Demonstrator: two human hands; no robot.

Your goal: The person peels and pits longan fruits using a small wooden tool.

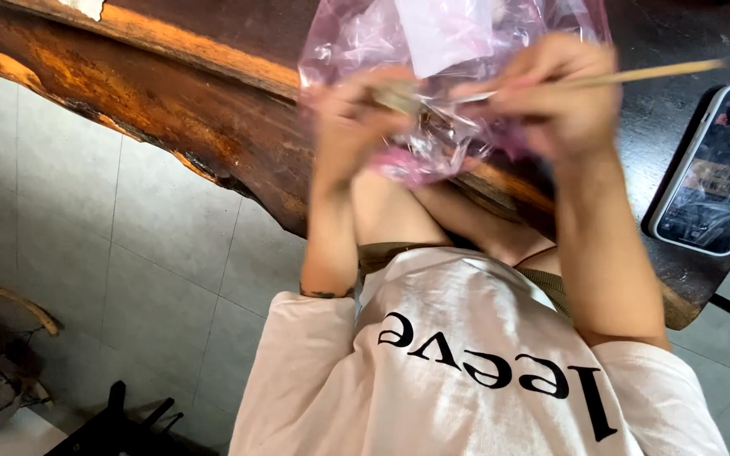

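Thin stick being worked at the pink plastic bag (pixel 441 76)

The bag is held above the wooden counter (pixel 196 101), pinched by the left hand (pixel 356 114); the stick (pixel 635 76) is gripped by the right hand (pixel 559 97). A steady hold is next needed.

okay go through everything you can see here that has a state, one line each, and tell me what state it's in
left hand: raised, fingers pinched on the bag and the stick's near end
right hand: raised, fingers closed around the stick
thin wooden stick: held roughly level, far end pointing right
pink plastic bag: crumpled, translucent, held up between both hands
phone: lying flat on the table, screen lit
wooden table: dark slab, rough edge
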